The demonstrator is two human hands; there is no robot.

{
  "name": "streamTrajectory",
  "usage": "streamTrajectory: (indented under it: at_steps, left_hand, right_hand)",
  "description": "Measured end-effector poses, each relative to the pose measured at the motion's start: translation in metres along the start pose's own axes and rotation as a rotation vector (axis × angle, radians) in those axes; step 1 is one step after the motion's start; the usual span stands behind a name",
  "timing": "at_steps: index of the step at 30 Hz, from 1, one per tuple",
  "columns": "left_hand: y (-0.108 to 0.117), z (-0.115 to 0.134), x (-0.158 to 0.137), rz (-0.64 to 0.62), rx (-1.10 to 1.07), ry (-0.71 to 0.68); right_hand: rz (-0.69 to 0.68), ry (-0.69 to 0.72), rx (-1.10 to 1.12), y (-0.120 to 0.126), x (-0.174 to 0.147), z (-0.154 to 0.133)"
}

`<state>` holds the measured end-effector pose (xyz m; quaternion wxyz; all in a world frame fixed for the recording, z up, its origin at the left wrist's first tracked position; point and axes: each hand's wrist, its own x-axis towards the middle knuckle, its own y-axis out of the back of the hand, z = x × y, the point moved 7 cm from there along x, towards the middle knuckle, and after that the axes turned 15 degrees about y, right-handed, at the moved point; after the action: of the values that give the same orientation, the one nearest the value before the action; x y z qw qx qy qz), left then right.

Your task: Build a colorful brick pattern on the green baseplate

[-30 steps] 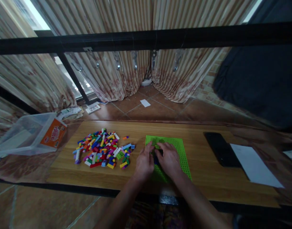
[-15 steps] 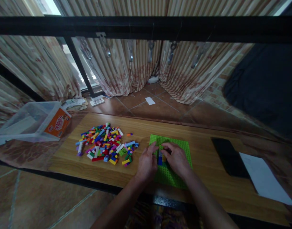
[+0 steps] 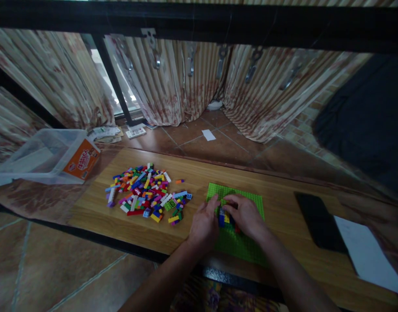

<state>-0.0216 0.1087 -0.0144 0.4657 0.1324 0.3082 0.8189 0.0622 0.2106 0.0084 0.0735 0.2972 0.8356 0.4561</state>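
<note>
L hand (image 3: 203, 223) & R hand (image 3: 246, 214) over green baseplate (image 3: 241, 251) on wooden tabletop (image 3: 186, 171). Blue brick (image 3: 221, 220) + yellow brick (image 3: 227, 218) on plate btwn hands; red brick (image 3: 237, 229) peeks out by R palm. Fingers bent round bricks; can't tell if either hand's gripping, tips partly hidden. Loose brick pile (image 3: 142, 190) to L, black slab (image 3: 320, 223) + white paper (image 3: 369, 255) to R.

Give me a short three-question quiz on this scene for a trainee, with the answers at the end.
1. Over which flat thing do the left hand and right hand nearly meet?
2. True or false: the loose pile of multicoloured plastic bricks lies left of both hands.
3. What colour is the label on the clear plastic box? A) blue B) orange C) green

Key: 1. The square green studded baseplate. 2. True. 3. B.
</note>
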Motion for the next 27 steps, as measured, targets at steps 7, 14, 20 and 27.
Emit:
streamTrajectory:
  at_steps: [7,14,20,27]
  left_hand:
    - [-0.001,0.001,-0.001,0.001,0.038,-0.014]
    - [0.002,0.005,-0.005,0.016,0.032,-0.060]
    - [0.005,0.007,-0.008,0.019,0.054,-0.076]
    - [0.002,0.006,-0.008,0.022,0.058,-0.101]
  right_hand:
    - [-0.022,0.018,-0.054,-0.002,0.000,-0.004]
    - [0.042,0.048,0.040,-0.002,-0.007,0.004]
    - [0.152,-0.029,0.060,0.014,-0.009,0.011]
    - [0.155,0.062,-0.073,0.001,-0.002,0.002]
